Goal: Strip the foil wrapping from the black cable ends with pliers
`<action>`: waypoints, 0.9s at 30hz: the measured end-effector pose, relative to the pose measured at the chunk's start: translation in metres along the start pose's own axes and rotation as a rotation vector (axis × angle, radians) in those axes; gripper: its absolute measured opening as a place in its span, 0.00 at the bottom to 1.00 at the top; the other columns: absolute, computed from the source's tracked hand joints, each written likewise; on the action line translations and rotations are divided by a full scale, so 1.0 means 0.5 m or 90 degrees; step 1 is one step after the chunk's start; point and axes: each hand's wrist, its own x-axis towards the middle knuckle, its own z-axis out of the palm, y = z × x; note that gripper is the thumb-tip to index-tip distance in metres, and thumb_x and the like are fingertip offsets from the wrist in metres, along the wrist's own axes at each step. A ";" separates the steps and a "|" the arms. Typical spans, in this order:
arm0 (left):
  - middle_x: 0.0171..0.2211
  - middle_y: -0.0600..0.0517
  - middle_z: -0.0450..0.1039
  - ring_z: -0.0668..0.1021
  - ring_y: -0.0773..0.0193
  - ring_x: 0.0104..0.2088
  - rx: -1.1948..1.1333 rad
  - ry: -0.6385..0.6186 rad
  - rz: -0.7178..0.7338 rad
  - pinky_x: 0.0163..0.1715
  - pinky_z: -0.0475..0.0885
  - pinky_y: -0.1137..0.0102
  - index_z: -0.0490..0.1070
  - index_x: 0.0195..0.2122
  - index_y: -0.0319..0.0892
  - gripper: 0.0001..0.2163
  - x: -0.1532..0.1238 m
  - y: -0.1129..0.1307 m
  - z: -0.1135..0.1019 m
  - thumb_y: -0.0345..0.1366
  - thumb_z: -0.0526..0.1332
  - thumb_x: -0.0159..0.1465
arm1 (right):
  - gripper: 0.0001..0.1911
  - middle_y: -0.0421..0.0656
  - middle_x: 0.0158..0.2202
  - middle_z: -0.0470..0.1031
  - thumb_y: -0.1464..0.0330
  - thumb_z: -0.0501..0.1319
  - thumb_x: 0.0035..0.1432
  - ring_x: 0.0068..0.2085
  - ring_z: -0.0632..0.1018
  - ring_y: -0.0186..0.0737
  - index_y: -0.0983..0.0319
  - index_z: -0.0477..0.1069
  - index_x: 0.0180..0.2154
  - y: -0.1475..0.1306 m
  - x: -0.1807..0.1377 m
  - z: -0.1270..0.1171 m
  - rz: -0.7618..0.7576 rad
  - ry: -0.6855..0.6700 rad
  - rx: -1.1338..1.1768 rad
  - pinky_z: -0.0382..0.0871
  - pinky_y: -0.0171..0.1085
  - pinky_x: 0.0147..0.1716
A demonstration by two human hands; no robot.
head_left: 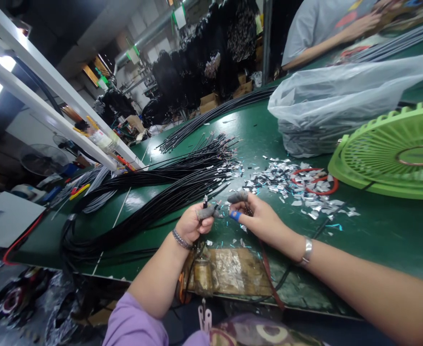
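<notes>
My left hand (199, 222) is closed round the end of a black cable (205, 203), whose stripped tip sticks up past the thumb. A grey cover wraps its thumb. Just to the right, my right hand (256, 216) has thumb and forefinger curved towards each other; a grey cover sits on one finger and a blue band on the thumb. Whether something small lies between those fingertips cannot be made out. Beyond both hands lie long bundles of black cables (168, 192) with stripped ends. Foil and plastic scraps (272, 178) are scattered past the right hand.
A green fan (394, 158) and a white plastic bag (326, 105) stand at the right. Among the scraps lies a red ring (332, 188). A wooden board (243, 271) is at the near table edge. White posts (63, 96) rise at left; a co-worker (315, 33) sits across.
</notes>
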 end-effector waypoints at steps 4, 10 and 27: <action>0.10 0.63 0.55 0.54 0.79 0.08 0.001 0.002 0.010 0.09 0.43 0.79 0.63 0.26 0.38 0.20 -0.001 -0.001 0.001 0.46 0.70 0.46 | 0.08 0.43 0.29 0.74 0.63 0.56 0.56 0.29 0.74 0.39 0.60 0.65 0.35 -0.005 -0.008 -0.007 -0.088 -0.025 -0.220 0.69 0.39 0.29; 0.10 0.63 0.56 0.54 0.79 0.08 0.041 0.037 0.017 0.09 0.43 0.79 0.59 0.25 0.40 0.23 -0.005 -0.001 0.008 0.50 0.70 0.43 | 0.08 0.47 0.32 0.73 0.73 0.51 0.57 0.33 0.73 0.44 0.62 0.66 0.38 -0.005 -0.017 -0.016 -0.325 -0.046 -0.490 0.69 0.42 0.33; 0.10 0.63 0.58 0.56 0.78 0.08 0.186 0.096 0.053 0.09 0.45 0.78 0.60 0.25 0.41 0.23 -0.011 -0.007 0.026 0.54 0.66 0.46 | 0.13 0.47 0.28 0.71 0.79 0.50 0.52 0.31 0.70 0.44 0.63 0.68 0.36 -0.002 -0.013 -0.017 -0.342 -0.049 -0.590 0.66 0.40 0.31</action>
